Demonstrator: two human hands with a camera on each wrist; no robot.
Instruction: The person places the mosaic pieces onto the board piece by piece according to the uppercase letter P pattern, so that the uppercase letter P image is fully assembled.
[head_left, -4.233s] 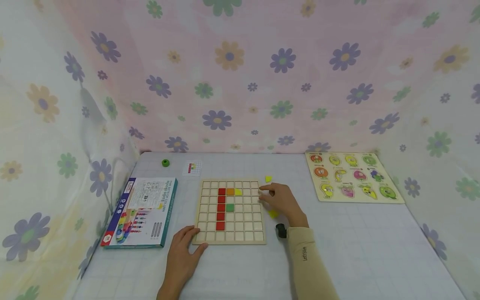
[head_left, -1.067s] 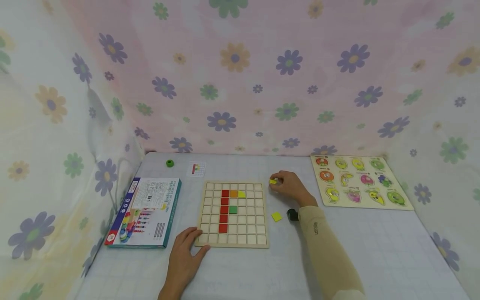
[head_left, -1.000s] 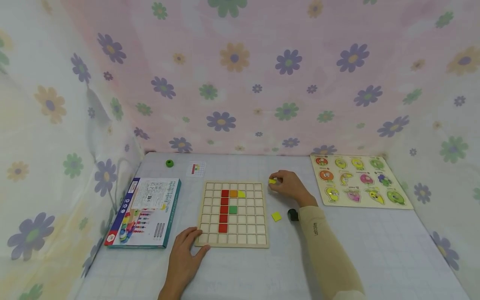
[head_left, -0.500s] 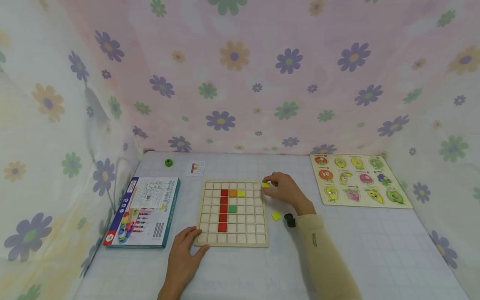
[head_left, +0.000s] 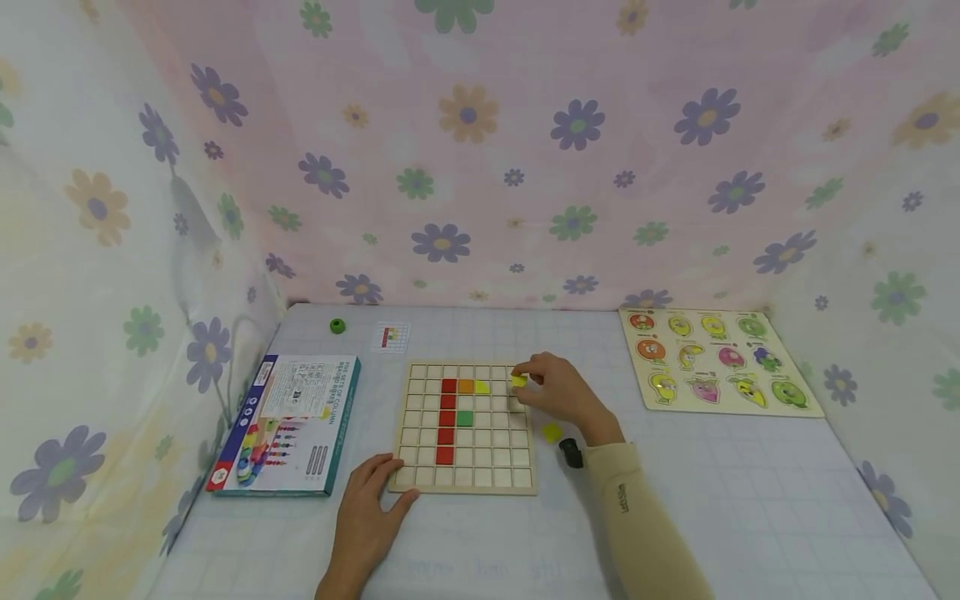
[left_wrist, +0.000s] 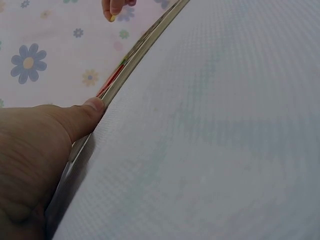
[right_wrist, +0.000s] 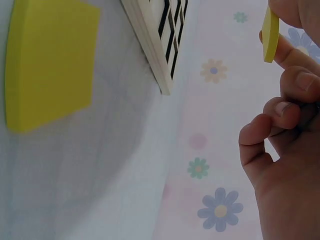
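My right hand (head_left: pixel 558 387) pinches a small yellow tile (right_wrist: pixel 271 35) between thumb and index finger, above the far right part of a wooden grid board (head_left: pixel 492 477). The right wrist view shows that tile nearly edge-on, the other fingers loosely bent. At the board's near left corner rests my left hand (head_left: pixel 367 508), its thumb along the front edge and its fingers at the left side. In the board's cells lie a column of several red squares (head_left: pixel 447 417), an orange square (head_left: pixel 466 386), a green square (head_left: pixel 465 418) and a yellow piece with a rounded corner (head_left: pixel 482 387).
Another yellow tile (head_left: pixel 552 432) lies right of the board. A pattern card (head_left: pixel 392 337) and a green bead (head_left: pixel 337 326) are behind it. A flat toy box (head_left: pixel 300 433) stands left, a fruit puzzle board (head_left: pixel 723 400) far right. A black wrist device (head_left: pixel 571 452) is on the right forearm.
After picking up a yellow tile from the table right of the board, my right hand has carried it leftward over the board's far right part. The left hand stays at the corner.
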